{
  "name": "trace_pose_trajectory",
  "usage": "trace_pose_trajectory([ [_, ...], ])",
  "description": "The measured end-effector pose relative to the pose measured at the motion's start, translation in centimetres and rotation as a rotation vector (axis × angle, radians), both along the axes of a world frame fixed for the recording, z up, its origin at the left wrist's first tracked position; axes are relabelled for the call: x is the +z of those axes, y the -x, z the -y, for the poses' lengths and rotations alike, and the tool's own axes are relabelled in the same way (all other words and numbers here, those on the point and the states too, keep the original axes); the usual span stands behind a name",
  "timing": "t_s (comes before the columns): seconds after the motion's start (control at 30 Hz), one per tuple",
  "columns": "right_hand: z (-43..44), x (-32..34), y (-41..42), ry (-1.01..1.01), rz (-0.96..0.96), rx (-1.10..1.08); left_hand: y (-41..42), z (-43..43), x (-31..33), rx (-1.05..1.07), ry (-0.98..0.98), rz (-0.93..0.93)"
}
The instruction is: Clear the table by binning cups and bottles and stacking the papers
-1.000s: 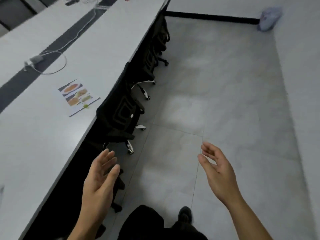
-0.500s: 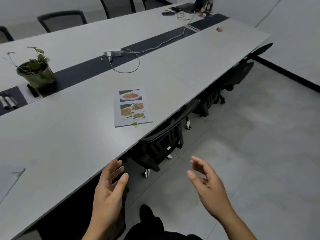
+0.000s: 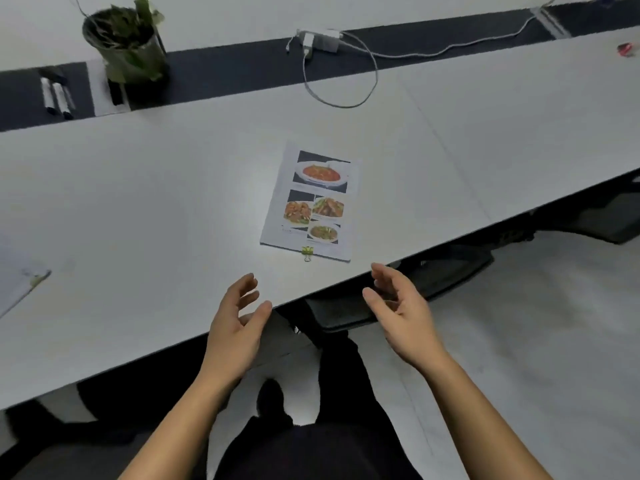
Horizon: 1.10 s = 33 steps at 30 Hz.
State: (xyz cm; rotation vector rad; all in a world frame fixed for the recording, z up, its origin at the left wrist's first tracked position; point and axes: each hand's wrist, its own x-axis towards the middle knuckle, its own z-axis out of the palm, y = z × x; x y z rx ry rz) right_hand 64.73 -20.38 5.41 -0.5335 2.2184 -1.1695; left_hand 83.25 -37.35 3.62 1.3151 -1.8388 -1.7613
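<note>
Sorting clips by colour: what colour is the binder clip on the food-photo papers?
Yellow-green; the binder clip sits on the papers' near edge, seen in the head view.

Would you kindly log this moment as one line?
phase: pre-grasp | left hand: open, empty | right hand: open, empty | target: white food-photo papers with yellow-green binder clip, on grey table, untouched

Our left hand and right hand hover loosely spread at the near edge of the table. Only a strip of bare tabletop lies between them and the clipped menu sheet, with wide bare surface on either side of it. A black chair sits tucked under the edge below our right hand. Well behind the sheet, the potted plant, markers, charger and looped white cable line the dark centre strip. Another paper lies far left.
</note>
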Motion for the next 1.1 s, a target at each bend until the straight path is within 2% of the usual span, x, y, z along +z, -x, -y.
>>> trace_pose_trajectory([
  [0.2,7.4,-5.3,9.0,-0.195,-0.089,0.376,3.8,-0.5,-3.5,0.187,-0.150,0.205],
  [0.33,11.8,-10.6,10.7,-0.258,-0.196,0.646,5.4,-1.6,-4.0,0.317,-0.201,0.310],
  [0.43,14.2,-14.5,9.8,-0.327,-0.509,0.897,5.7,-2.5,-3.8,0.408,-0.213,0.354],
  [0.57,17.0,-16.7,8.8,-0.177,-0.719,0.959,5.6,-3.5,-3.4,0.524,-0.225,0.370],
  [0.63,18.0,-16.3,8.5,-0.206,-0.772,1.032,5.3,-3.8,-3.4,0.551,-0.218,0.378],
  [0.77,18.5,-15.6,7.9,-0.397,-0.857,1.155,5.5,-3.5,-2.8,0.551,-0.210,0.353],
  [0.83,18.8,-14.6,7.1,-0.480,-0.863,1.225,5.6,-3.0,-2.4,0.555,-0.198,0.334],
  [0.9,18.6,-12.9,6.1,-0.534,-0.731,1.324,5.2,-2.7,-1.7,0.563,-0.186,0.316],
  [1.0,17.9,-13.1,4.4,-0.519,-0.567,1.191,4.0,-2.3,-0.7,0.571,-0.140,0.312],
  [1.1,17.2,-14.0,3.4,-0.412,-0.500,1.162,2.5,-2.5,0.1,0.603,-0.104,0.314],
])
